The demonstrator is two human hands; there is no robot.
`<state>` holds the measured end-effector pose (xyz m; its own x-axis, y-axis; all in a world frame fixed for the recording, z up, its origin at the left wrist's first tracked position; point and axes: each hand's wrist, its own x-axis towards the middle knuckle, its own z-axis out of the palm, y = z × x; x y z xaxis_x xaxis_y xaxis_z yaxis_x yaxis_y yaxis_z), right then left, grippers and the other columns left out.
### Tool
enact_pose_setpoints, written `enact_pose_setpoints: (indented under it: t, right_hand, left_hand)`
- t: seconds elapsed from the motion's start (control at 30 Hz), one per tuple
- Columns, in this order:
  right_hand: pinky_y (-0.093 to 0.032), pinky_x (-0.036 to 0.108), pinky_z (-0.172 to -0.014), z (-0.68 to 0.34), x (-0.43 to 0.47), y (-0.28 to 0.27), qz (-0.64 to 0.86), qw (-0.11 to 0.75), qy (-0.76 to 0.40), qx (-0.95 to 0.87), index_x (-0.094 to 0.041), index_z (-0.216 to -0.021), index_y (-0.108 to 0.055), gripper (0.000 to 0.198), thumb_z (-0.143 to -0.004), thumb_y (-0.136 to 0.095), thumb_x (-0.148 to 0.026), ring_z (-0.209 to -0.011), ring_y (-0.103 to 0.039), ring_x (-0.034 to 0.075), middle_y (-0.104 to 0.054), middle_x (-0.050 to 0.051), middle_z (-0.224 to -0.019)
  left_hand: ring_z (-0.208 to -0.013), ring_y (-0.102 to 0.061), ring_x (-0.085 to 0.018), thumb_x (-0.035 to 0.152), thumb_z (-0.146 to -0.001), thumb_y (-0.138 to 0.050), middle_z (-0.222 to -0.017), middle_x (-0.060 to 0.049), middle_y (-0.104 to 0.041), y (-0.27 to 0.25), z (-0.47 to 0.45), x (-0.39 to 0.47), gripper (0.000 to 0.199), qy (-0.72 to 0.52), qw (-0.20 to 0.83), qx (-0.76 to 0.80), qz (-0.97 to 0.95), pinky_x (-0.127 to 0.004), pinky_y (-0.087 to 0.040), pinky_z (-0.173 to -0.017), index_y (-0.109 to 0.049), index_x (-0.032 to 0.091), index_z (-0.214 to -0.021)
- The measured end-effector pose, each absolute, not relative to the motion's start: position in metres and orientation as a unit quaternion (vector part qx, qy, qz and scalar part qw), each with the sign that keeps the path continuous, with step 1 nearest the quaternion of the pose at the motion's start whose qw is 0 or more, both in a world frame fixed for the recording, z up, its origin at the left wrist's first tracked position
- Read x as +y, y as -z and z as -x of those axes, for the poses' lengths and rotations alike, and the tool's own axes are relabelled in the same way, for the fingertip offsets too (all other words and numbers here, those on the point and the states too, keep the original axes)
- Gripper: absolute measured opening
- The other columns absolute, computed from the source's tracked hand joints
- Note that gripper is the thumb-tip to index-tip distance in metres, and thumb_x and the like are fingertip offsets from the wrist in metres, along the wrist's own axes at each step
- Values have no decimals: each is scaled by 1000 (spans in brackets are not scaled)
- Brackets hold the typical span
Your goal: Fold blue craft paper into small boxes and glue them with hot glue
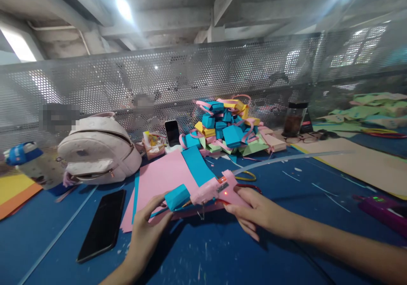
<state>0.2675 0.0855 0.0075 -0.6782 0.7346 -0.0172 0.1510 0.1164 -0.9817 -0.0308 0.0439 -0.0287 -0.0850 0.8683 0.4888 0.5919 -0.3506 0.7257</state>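
Note:
My left hand [151, 221] grips a small folded blue paper box [177, 197] between thumb and fingers, over the front of a stack of pink paper sheets [165, 170]. In my right hand [254, 211] is a pink hot glue gun [219, 189] with its small orange light lit. The gun's nozzle points left at the box's edge; whether it touches cannot be made out. A long clear glue stick [292, 157] sticks out of the gun's back toward the right. A blue paper strip [197, 166] lies across the pink sheets.
Behind is a heap of blue, yellow and pink paper boxes [232, 134]. A white backpack [98, 149], a black phone [103, 225] and a bottle [34, 166] are on the left. To the right are beige sheets [356, 162], a purple device [381, 211] and a dark-lidded jar [295, 120].

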Motion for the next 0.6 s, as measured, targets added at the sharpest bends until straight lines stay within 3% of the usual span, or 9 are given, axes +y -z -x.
enact_pose_setpoints:
  t: [0.33,0.6]
  right_hand:
    - [-33,20,-40,-274,84,-6,310,263,-580,-706,-20,-77,-42,39,-92,-54,-54,-37,-46,7,-45,-10,-44]
    - [-32,21,-39,-279,82,-4,320,272,-591,-689,-20,-88,-44,38,-91,-56,-55,-36,-45,7,-45,-11,-45]
  left_hand:
    - [-98,-70,-25,33,-79,-72,-107,-6,-76,28,30,42,29,-494,149,550,-656,-37,-57,-87,-74,23,-106]
    - [-94,-70,-25,33,-78,-72,-102,-5,-77,29,30,43,27,-495,143,558,-651,-36,-57,-83,-74,23,-103]
